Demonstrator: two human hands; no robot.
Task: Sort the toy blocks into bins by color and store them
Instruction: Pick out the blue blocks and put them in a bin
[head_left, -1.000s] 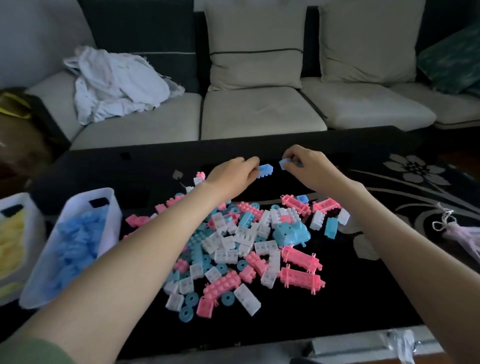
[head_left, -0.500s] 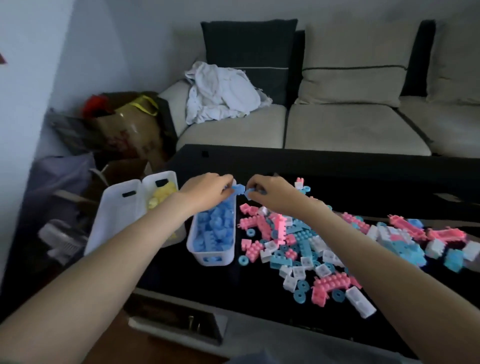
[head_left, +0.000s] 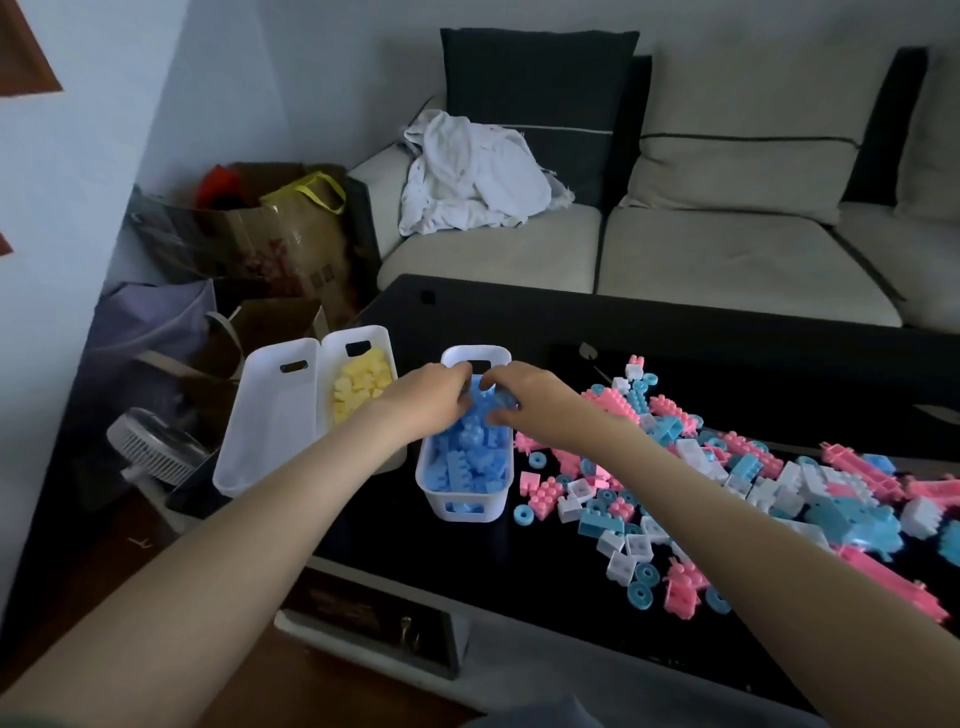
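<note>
Left hand (head_left: 427, 396), right hand (head_left: 525, 397) over blue bin (head_left: 464, 508), grips unclear

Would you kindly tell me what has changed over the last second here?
Both hands carried blue blocks from the pile to above the blue bin. The right hand still pinches a blue block; the left hand hides its own. The pile and yellow bin stayed put.

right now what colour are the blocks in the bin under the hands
Blue blocks in the white bin; head view.
</note>
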